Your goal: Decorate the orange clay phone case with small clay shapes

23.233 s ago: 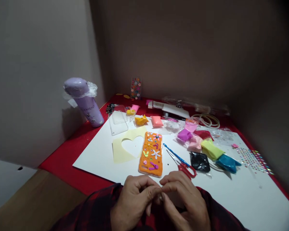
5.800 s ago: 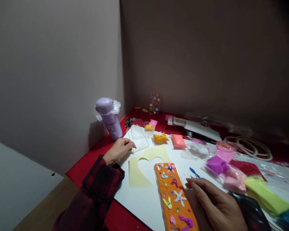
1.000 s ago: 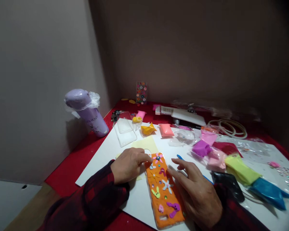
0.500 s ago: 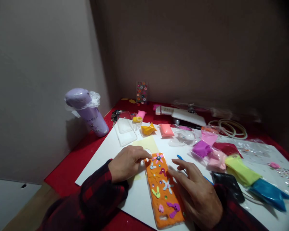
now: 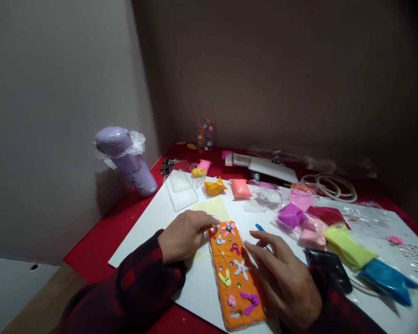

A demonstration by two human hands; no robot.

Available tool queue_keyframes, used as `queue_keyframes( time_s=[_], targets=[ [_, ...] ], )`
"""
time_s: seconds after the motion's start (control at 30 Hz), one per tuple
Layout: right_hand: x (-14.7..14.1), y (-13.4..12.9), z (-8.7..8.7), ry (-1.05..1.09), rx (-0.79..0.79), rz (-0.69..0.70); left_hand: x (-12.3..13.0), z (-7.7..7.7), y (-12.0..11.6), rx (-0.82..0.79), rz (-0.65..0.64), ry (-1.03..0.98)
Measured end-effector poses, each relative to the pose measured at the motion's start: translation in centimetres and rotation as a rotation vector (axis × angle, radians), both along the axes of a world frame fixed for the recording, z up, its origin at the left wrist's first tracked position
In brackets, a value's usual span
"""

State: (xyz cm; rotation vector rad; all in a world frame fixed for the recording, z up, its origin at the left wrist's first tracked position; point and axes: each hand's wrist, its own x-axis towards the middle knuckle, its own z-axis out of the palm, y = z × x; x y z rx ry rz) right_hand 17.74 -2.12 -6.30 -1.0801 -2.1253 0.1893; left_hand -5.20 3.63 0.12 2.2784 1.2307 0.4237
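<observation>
The orange, clay-covered phone case with coloured figures (image 5: pixel 235 285) lies face up between the separated hands on the white board (image 5: pixel 146 227) over the red worktop (image 5: pixel 104 227). The left hand (image 5: pixel 183 234) touches its upper corner, grip unclear; the right hand (image 5: pixel 289 280), loosely open, borders the opposite edge. The action appears to be steadying; further handling calls for light edge contact.

The left hand (image 5: pixel 185 235) curls, fingertips at the far left corner of the orange phone case (image 5: pixel 234 266). Along its right side, the right hand (image 5: pixel 288 280) arches with fingers bent and loosely parted.
</observation>
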Motion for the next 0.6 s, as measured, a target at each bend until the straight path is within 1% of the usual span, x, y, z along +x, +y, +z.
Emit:
queue_keyframes(
  time_s=[0.07,0.1,0.17,0.23,0.3,0.43,0.6],
  targets=[
    [0.1,0.0,0.1,0.038,0.021,0.000,-0.2,0.4,0.4,-0.115,0.160,-0.144],
    [0.2,0.0,0.1,0.057,0.032,0.006,-0.3,0.5,0.6,-0.162,0.231,-0.169],
    [0.2,-0.1,0.2,0.081,0.036,0.012,-0.7,0.3,1.0,-0.200,0.299,-0.087],
    [0.2,-0.2,0.1,0.075,0.018,-0.002,-1.1,-0.2,1.3,-0.187,0.306,0.052],
    [0.2,-0.4,0.0,0.036,-0.008,-0.018,-1.3,-0.8,1.4,-0.171,0.300,0.141],
    [-0.1,-0.5,0.2,-0.044,-0.004,-0.011,-1.2,-1.3,1.3,-0.168,0.282,0.156],
    [-0.2,-0.5,0.5,-0.087,0.085,0.014,-0.8,-1.2,1.0,-0.189,0.243,0.093]
  ],
)
